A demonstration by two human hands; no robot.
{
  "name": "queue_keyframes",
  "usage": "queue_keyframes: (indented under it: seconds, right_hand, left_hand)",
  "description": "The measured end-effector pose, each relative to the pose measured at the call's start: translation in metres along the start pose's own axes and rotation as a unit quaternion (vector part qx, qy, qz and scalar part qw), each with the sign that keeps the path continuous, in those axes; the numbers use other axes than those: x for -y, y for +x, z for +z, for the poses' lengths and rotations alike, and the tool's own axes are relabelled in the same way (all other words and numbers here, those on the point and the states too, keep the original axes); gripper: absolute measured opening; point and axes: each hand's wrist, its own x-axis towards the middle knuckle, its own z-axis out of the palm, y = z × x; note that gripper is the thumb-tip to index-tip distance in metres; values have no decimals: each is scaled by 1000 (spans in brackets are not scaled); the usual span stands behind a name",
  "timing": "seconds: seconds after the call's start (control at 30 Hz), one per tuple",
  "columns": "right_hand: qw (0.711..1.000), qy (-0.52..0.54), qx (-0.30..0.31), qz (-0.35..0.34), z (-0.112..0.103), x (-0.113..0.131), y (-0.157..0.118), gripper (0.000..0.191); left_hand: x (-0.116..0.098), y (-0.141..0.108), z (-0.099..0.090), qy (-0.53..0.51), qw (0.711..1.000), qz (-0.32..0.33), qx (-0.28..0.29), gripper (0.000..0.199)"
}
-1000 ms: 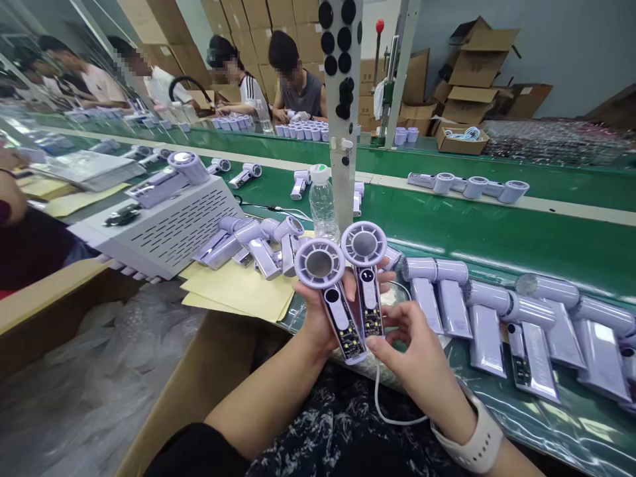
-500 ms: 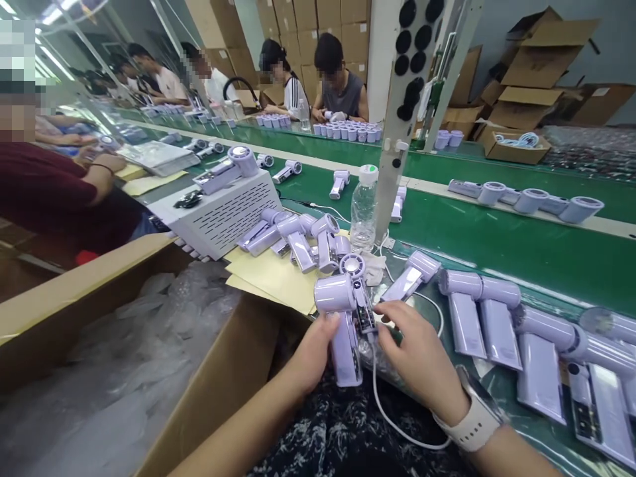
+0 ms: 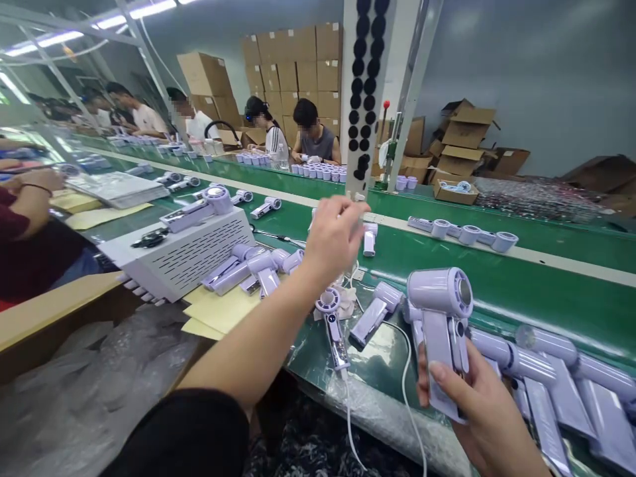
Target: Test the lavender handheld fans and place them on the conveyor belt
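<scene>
My right hand (image 3: 484,404) grips a lavender handheld fan (image 3: 440,298) by its handle, head up, above the right part of the bench. My left hand (image 3: 332,235) reaches forward in front of the dotted post, fingers curled and slightly blurred. Whatever it may hold is hidden; the clear bottle seen earlier there is now behind the hand or out of sight. Below it, a fan with an open handle (image 3: 335,338) lies on the bench, a white cable (image 3: 349,417) plugged into its end. Another lavender fan (image 3: 377,311) lies just to its right.
Several fans (image 3: 551,377) lie at the right, others (image 3: 248,268) by a grey vented box (image 3: 199,252). A carton (image 3: 59,311) of plastic bags stands at the left. The dotted post (image 3: 362,99) rises ahead beside the green belt (image 3: 447,278). People sit across it.
My left hand has left the fan and stretched forward. The fan it held is now in my right hand, farther right. The cabled fan lies on the bench. The view has shifted.
</scene>
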Motion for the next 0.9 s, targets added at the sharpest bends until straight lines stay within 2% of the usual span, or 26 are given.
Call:
queue_keyframes:
  seconds: [0.07, 0.13, 0.23, 0.3, 0.37, 0.43, 0.5, 0.57, 0.7, 0.8, 0.9]
  right_hand:
    - [1000, 13, -5, -20, -8, 5, -2, 51]
    - [999, 1, 18, -34, -17, 6, -4, 46]
    - [995, -32, 81, -45, -31, 4, -5, 32]
    - [992, -48, 107, -47, -37, 2, -5, 27]
    - [991, -70, 106, -46, -39, 2, -6, 29]
    - [989, -101, 100, -43, -39, 3, -6, 31]
    - [986, -129, 99, -40, -36, 5, -7, 29]
    - [983, -145, 104, -36, -33, 6, -7, 27]
    - [982, -152, 110, -14, -27, 2, -8, 28]
    - [987, -131, 93, 7, -25, -5, -8, 31]
    - [992, -102, 78, 15, -25, -8, -9, 33]
  left_hand:
    - [20, 31, 18, 58, 998, 16, -13, 27]
    - [38, 53, 33, 58, 997, 48, 7, 22]
    - [50, 66, 45, 37, 995, 88, -10, 15]
    - [41, 60, 42, 10, 992, 117, -49, 17]
    - [19, 46, 32, -35, 983, 160, -79, 15]
    - [-5, 28, 22, -67, 971, 223, -61, 9]
    - [-19, 16, 18, -40, 962, 267, -38, 8]
    - [-15, 16, 21, 4, 970, 243, -28, 12]
    - [26, 43, 32, 60, 992, 115, -3, 27]
    - [46, 61, 33, 75, 991, 108, 36, 21]
    - [51, 68, 32, 66, 989, 120, 49, 20]
